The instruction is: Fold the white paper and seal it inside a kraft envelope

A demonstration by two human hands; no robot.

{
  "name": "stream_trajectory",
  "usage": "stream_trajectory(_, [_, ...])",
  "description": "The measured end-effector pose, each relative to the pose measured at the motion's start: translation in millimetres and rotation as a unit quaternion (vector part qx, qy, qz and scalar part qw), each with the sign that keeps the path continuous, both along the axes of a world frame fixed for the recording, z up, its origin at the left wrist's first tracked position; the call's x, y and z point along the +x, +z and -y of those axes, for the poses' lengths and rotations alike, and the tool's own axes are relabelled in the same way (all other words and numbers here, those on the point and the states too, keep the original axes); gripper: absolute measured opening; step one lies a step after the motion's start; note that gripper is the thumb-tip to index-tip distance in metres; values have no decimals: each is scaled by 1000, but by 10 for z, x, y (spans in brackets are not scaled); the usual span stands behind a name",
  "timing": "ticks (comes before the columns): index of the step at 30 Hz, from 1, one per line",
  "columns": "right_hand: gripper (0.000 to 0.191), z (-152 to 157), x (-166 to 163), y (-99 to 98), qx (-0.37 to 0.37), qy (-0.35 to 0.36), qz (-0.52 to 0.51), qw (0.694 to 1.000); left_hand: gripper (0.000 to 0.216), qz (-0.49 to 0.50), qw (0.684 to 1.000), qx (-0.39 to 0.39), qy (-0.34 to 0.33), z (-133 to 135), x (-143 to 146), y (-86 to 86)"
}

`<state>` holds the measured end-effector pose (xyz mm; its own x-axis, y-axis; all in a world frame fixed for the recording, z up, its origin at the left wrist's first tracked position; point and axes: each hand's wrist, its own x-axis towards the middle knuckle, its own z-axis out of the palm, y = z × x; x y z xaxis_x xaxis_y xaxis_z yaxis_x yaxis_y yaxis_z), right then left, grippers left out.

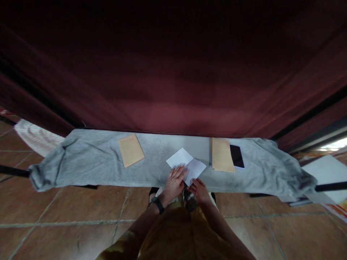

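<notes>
A left hand (175, 179) lies flat and open on white paper (186, 163) at the bench's (94, 162) near edge; the right hand (199, 189) pinches its corner. Brown envelopes (130, 150) and (221, 154) flank it, a phone (236, 156) beside the right one.

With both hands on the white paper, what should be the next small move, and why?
Probably press the fold flat. The left hand lies flat on the white paper, which already looks folded, and the right hand touches its near corner. A slide of the fingers along the crease would sharpen it.
</notes>
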<state>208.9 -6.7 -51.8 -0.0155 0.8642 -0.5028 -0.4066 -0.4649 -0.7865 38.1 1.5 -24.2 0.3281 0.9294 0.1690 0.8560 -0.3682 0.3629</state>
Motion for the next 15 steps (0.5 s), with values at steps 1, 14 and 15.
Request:
stream_trajectory(1, [38, 47, -34, -17, 7, 17, 2, 1000, 65, 8, 1000, -7, 21, 52, 46, -22])
stream_trajectory(14, [41, -328, 435, -129, 300, 86, 433, 845, 29, 205, 970, -84, 98, -84, -395, -157])
stream_trajectory(15, [39, -402, 430, -114, 320, 101, 459, 823, 28, 210, 967, -91, 116, -92, -396, -174])
